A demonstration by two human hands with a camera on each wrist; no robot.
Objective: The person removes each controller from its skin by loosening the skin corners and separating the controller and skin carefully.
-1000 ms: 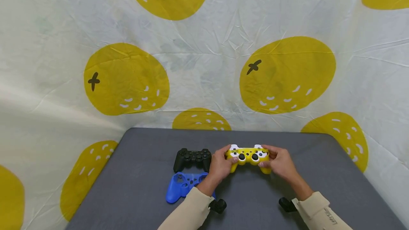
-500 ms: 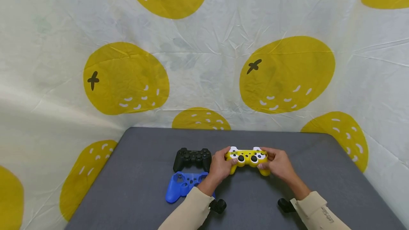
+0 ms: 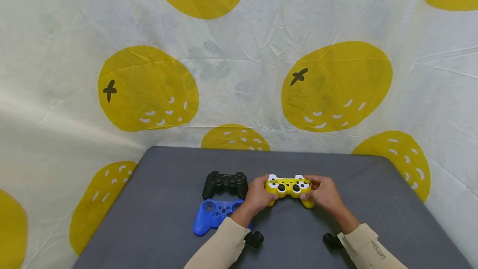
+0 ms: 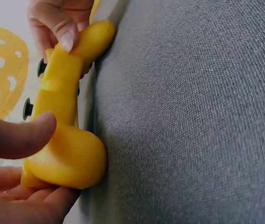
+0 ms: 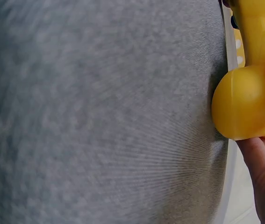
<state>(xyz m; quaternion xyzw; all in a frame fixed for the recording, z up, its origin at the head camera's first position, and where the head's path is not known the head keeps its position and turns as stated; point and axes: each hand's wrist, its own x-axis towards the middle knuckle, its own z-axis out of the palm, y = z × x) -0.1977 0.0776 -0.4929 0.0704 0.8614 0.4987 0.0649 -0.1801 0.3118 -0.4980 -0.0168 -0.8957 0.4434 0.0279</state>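
Between both hands is a game controller (image 3: 289,187) with a yellow cover, white showing at its corners and two black thumbsticks. My left hand (image 3: 257,196) grips its left end, thumb on the front and fingers behind. The right hand (image 3: 325,193) holds the other end the same way. In the left wrist view, the grip ends of the yellow-covered controller (image 4: 69,158) hang close over the table, with the left thumb (image 4: 27,135) pressed on it. The right wrist view shows one rounded yellow handle (image 5: 247,100) with fingers (image 5: 258,158) beneath it.
A black controller (image 3: 225,184) lies on the dark grey table (image 3: 168,202), left of the hands. In front of it is an empty blue controller cover (image 3: 212,218), partly hidden by the left forearm. A white cloth with yellow fruit prints (image 3: 239,86) hangs behind the table.
Both hands have brought the yellow-covered controller slightly lower and nearer the body. The black controller and blue cover stay where they were, and the grip is kept.
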